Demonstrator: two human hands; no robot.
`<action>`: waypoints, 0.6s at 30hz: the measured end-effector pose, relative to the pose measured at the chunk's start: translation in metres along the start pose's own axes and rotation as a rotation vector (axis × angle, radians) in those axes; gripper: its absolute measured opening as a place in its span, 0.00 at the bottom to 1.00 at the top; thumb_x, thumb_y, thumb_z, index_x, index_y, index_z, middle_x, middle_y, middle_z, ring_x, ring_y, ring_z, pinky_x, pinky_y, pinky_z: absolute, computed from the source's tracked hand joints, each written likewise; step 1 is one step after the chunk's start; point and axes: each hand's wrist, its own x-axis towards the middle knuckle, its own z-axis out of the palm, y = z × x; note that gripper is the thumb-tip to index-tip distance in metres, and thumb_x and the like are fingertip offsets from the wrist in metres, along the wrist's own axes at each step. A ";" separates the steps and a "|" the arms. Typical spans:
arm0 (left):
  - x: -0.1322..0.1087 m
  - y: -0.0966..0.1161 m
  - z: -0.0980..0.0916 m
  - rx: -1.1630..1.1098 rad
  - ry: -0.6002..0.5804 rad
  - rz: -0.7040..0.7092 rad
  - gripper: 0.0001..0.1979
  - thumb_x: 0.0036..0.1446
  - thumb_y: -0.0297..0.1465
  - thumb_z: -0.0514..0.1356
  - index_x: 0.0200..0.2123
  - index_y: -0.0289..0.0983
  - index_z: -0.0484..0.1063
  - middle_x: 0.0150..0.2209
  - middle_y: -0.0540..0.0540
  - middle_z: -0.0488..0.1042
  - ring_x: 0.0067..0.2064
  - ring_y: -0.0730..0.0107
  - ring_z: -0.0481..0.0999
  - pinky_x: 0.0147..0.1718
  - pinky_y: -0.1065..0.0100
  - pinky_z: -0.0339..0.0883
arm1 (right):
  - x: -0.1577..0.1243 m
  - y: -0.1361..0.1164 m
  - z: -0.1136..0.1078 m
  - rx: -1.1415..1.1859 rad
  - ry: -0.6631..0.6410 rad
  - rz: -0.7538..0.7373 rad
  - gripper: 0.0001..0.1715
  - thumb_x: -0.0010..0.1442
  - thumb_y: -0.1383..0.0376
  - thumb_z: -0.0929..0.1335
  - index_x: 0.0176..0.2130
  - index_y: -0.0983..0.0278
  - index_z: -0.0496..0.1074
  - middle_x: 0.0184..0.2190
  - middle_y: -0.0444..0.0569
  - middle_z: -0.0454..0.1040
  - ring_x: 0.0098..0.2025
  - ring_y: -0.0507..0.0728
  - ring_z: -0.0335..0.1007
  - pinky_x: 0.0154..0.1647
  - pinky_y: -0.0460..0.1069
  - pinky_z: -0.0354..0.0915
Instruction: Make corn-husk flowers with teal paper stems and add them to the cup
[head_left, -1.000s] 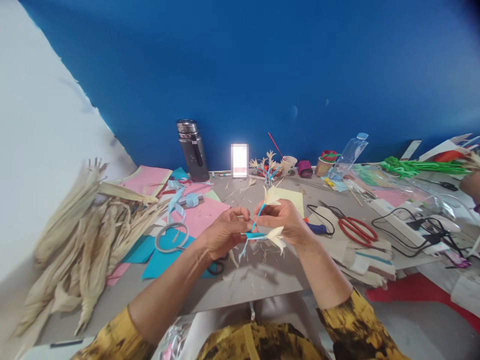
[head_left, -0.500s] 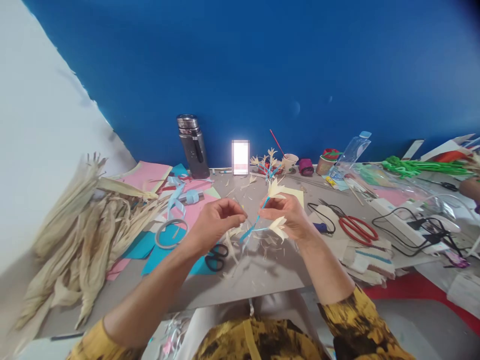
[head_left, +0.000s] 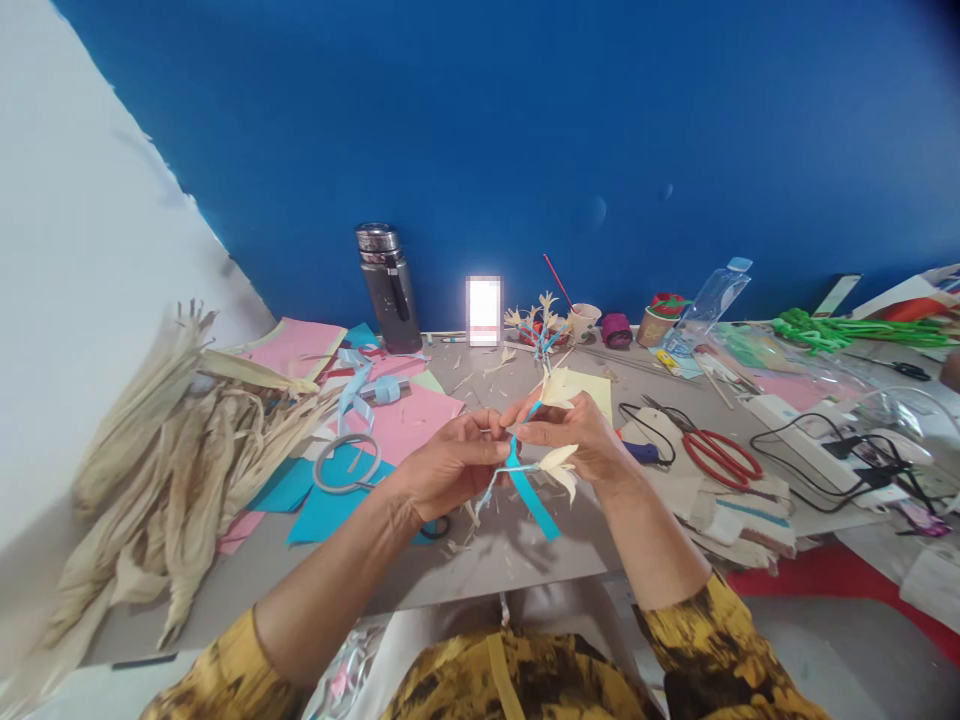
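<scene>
Over the grey table (head_left: 517, 560), my right hand (head_left: 581, 440) is closed on a small sprig of cream husk flowers (head_left: 556, 388) with blue wrapped stems. My left hand (head_left: 450, 465) pinches the same stems from the left, fingertips touching those of the right hand. A blue paper strip (head_left: 531, 492) hangs from the pinch point down toward the table. A second cream flower (head_left: 559, 465) sticks out below my right hand. Black-handled scissors (head_left: 435, 527) lie partly hidden under my left hand.
A heap of dried corn husks (head_left: 165, 470) fills the left. Pink and blue paper sheets (head_left: 409, 420), a tape ring (head_left: 346, 462), a dark flask (head_left: 386, 290), a lit phone (head_left: 483, 310), finished flowers (head_left: 536, 325), red scissors (head_left: 716, 455), cables (head_left: 832, 455) and cups (head_left: 585, 322) crowd the table.
My left hand, apart half a second ago, has come back to the stems. The blue strip now hangs longer below the hands.
</scene>
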 end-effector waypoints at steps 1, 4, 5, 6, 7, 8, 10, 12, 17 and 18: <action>0.000 0.000 -0.001 -0.028 -0.028 -0.027 0.17 0.41 0.27 0.74 0.26 0.36 0.67 0.26 0.53 0.71 0.27 0.74 0.72 0.30 0.69 0.68 | -0.001 0.000 0.000 0.002 -0.022 -0.007 0.14 0.44 0.65 0.80 0.31 0.64 0.78 0.27 0.46 0.79 0.29 0.55 0.75 0.33 0.50 0.71; 0.000 -0.002 -0.002 -0.059 -0.044 -0.021 0.17 0.42 0.25 0.74 0.26 0.36 0.66 0.24 0.53 0.70 0.26 0.75 0.71 0.28 0.71 0.68 | -0.002 0.001 0.000 0.006 -0.047 -0.017 0.13 0.46 0.64 0.80 0.31 0.64 0.77 0.25 0.46 0.78 0.27 0.55 0.75 0.33 0.51 0.72; 0.000 -0.002 -0.001 -0.062 -0.037 -0.010 0.17 0.42 0.24 0.74 0.26 0.36 0.66 0.24 0.53 0.70 0.26 0.76 0.71 0.27 0.73 0.67 | -0.002 0.002 0.000 0.007 -0.056 -0.021 0.13 0.46 0.63 0.80 0.31 0.65 0.77 0.25 0.46 0.78 0.28 0.55 0.75 0.33 0.51 0.72; 0.000 -0.002 -0.001 -0.066 -0.028 -0.002 0.17 0.42 0.24 0.74 0.26 0.36 0.66 0.24 0.53 0.70 0.25 0.76 0.71 0.27 0.74 0.66 | -0.002 0.002 -0.001 0.003 -0.067 -0.023 0.14 0.46 0.63 0.80 0.32 0.65 0.77 0.26 0.47 0.79 0.28 0.56 0.75 0.33 0.50 0.72; 0.000 -0.003 0.000 -0.070 -0.020 0.001 0.18 0.42 0.24 0.74 0.25 0.36 0.65 0.23 0.53 0.71 0.25 0.77 0.71 0.26 0.74 0.66 | -0.002 0.002 -0.001 -0.009 -0.078 -0.020 0.14 0.46 0.63 0.80 0.33 0.65 0.78 0.28 0.47 0.79 0.28 0.55 0.75 0.33 0.50 0.72; 0.001 -0.002 0.000 -0.073 -0.015 -0.001 0.18 0.42 0.24 0.74 0.25 0.36 0.65 0.23 0.53 0.71 0.25 0.76 0.71 0.26 0.74 0.67 | -0.002 0.002 -0.002 -0.028 -0.087 -0.011 0.15 0.46 0.64 0.80 0.33 0.65 0.78 0.29 0.47 0.79 0.29 0.55 0.75 0.32 0.50 0.71; 0.001 -0.002 0.001 -0.073 -0.002 -0.005 0.19 0.41 0.24 0.75 0.24 0.36 0.65 0.23 0.53 0.71 0.25 0.76 0.72 0.26 0.73 0.68 | -0.003 0.002 -0.003 -0.069 -0.081 0.005 0.16 0.45 0.65 0.80 0.35 0.65 0.77 0.29 0.47 0.79 0.28 0.54 0.75 0.31 0.48 0.70; 0.000 -0.003 0.000 -0.053 0.021 0.004 0.18 0.41 0.26 0.75 0.25 0.36 0.66 0.23 0.53 0.72 0.25 0.75 0.73 0.27 0.71 0.70 | -0.003 0.002 -0.005 -0.092 -0.063 0.004 0.16 0.45 0.67 0.80 0.35 0.64 0.77 0.30 0.46 0.79 0.29 0.53 0.73 0.31 0.47 0.69; -0.016 -0.010 -0.008 0.168 -0.014 -0.035 0.14 0.52 0.38 0.70 0.31 0.33 0.75 0.28 0.44 0.77 0.29 0.69 0.78 0.30 0.69 0.72 | -0.004 0.006 -0.011 -0.056 -0.060 -0.064 0.11 0.48 0.66 0.78 0.31 0.64 0.75 0.29 0.45 0.77 0.28 0.51 0.70 0.31 0.45 0.67; -0.020 -0.011 -0.009 0.205 -0.028 -0.060 0.15 0.54 0.39 0.69 0.31 0.32 0.76 0.28 0.43 0.77 0.28 0.69 0.78 0.30 0.69 0.72 | -0.004 0.006 -0.012 -0.051 -0.059 -0.072 0.11 0.48 0.66 0.78 0.31 0.64 0.75 0.28 0.45 0.76 0.28 0.51 0.69 0.30 0.45 0.66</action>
